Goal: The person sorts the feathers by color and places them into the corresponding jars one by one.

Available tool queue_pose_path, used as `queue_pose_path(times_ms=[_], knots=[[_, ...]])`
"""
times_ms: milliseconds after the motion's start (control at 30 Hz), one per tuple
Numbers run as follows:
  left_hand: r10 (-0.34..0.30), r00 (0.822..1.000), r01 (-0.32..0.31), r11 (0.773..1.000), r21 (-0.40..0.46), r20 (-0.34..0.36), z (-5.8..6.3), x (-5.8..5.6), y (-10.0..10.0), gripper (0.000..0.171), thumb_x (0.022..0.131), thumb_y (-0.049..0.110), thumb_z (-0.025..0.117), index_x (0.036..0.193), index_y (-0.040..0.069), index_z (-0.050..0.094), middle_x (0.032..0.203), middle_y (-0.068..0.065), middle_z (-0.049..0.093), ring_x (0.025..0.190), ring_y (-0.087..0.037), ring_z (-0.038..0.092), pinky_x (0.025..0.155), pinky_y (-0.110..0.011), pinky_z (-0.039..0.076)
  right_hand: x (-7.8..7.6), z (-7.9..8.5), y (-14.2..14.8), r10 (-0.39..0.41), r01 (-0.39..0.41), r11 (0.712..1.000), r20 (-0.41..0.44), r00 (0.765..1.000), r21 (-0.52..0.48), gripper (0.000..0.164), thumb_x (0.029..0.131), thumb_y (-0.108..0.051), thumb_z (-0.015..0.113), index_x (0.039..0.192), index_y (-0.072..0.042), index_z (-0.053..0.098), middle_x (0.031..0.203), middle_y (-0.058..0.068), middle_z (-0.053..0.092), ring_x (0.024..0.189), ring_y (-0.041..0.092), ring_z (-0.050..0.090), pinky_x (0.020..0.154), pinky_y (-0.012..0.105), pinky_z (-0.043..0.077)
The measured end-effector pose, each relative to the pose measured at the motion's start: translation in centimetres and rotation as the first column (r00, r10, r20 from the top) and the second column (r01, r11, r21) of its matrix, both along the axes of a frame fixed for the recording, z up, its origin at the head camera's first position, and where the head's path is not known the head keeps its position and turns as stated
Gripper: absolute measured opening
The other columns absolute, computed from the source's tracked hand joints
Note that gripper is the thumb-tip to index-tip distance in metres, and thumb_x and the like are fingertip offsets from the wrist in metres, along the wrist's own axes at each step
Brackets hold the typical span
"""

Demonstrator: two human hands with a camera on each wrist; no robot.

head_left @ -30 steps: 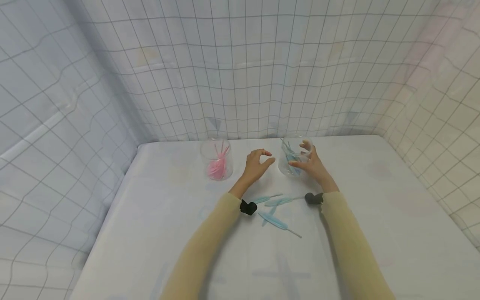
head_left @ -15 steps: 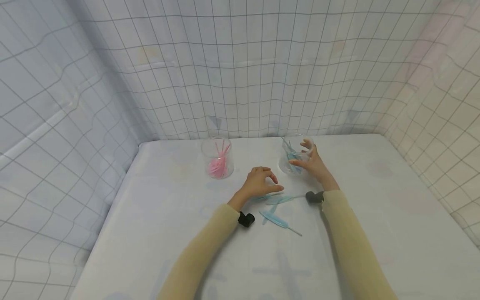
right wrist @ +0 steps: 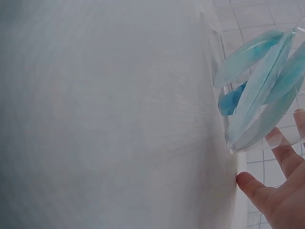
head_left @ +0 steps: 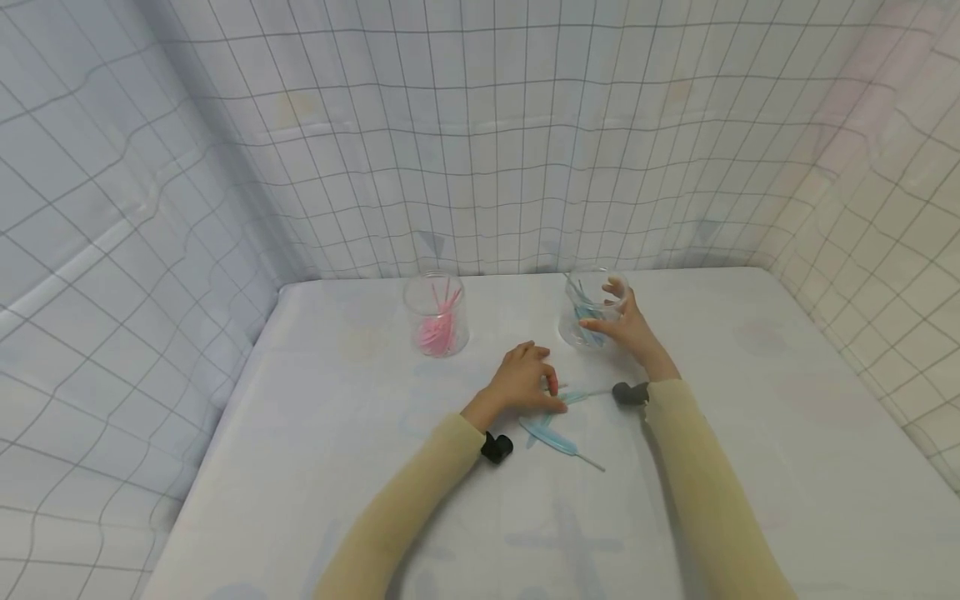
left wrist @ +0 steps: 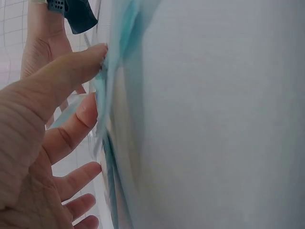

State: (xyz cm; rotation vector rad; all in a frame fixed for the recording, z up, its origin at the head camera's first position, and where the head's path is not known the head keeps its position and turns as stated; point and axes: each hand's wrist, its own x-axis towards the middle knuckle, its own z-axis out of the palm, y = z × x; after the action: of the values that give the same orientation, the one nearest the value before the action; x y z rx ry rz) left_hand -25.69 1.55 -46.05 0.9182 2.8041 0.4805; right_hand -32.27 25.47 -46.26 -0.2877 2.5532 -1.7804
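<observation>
My left hand (head_left: 525,383) reaches down over light blue feathers on the white table. In the left wrist view, its thumb and index fingertip lie right at a pale blue feather (left wrist: 102,86), with a gap between them; the other fingers are loosely bent. Another blue feather (head_left: 551,437) lies in front of that hand, its quill pointing right. My right hand (head_left: 633,333) curves its thumb and fingers round a clear round jar (head_left: 573,332). Several blue feathers (right wrist: 259,86) stand tilted inside the jar.
A second clear jar (head_left: 414,329) holding pink feathers (head_left: 437,332) stands at the back left. White grid-patterned curtains (head_left: 510,167) enclose the table (head_left: 300,433) at the back and both sides. A dark camera (head_left: 630,393) sits at the right wrist.
My left hand has come down and toward me from beside the right jar to the feathers on the table. The right hand has stayed at its jar.
</observation>
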Motion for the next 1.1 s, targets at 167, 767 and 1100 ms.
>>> queue_pose_path(times_ms=[167, 767, 1100], knots=[[-0.01, 1.0, 0.009, 0.999, -0.036, -0.023, 0.2, 0.2, 0.1, 0.02, 0.078, 0.047, 0.073, 0.073, 0.028, 0.069, 0.143, -0.008, 0.041, 0.137, -0.033, 0.022, 0.108, -0.048, 0.021, 1.2, 1.7, -0.5, 0.026, -0.026, 1.0, 0.009, 1.0, -0.007, 0.098, 0.081, -0.02, 0.077, 0.148, -0.009, 0.007, 0.151, 0.017, 0.018, 0.133, 0.04, 0.022, 0.103, 0.058, 0.023], [-0.002, 0.999, 0.002, 1.0, -0.011, -0.05, 0.3, 0.1, -0.1, 0.014, 0.08, 0.032, 0.07, 0.067, 0.026, 0.068, 0.139, -0.007, 0.047, 0.136, -0.03, 0.027, 0.106, -0.045, 0.026, 0.0, -0.2, 0.1, 0.004, -0.004, 0.999, -0.012, 1.0, 0.033, 0.1, 0.079, -0.032, 0.079, 0.149, -0.019, 0.008, 0.152, 0.009, 0.02, 0.133, 0.034, 0.025, 0.104, 0.055, 0.024], [0.03, 0.997, -0.027, 0.999, 0.036, -0.077, 0.9, -0.3, -1.2, 0.011, 0.079, 0.033, 0.071, 0.071, 0.026, 0.071, 0.134, -0.006, 0.052, 0.133, -0.03, 0.033, 0.104, -0.047, 0.03, 2.0, 2.6, -0.8, 0.025, -0.025, 1.0, 0.03, 0.999, 0.003, 0.098, 0.082, -0.02, 0.076, 0.149, -0.009, 0.005, 0.152, 0.016, 0.017, 0.133, 0.04, 0.022, 0.104, 0.057, 0.022]])
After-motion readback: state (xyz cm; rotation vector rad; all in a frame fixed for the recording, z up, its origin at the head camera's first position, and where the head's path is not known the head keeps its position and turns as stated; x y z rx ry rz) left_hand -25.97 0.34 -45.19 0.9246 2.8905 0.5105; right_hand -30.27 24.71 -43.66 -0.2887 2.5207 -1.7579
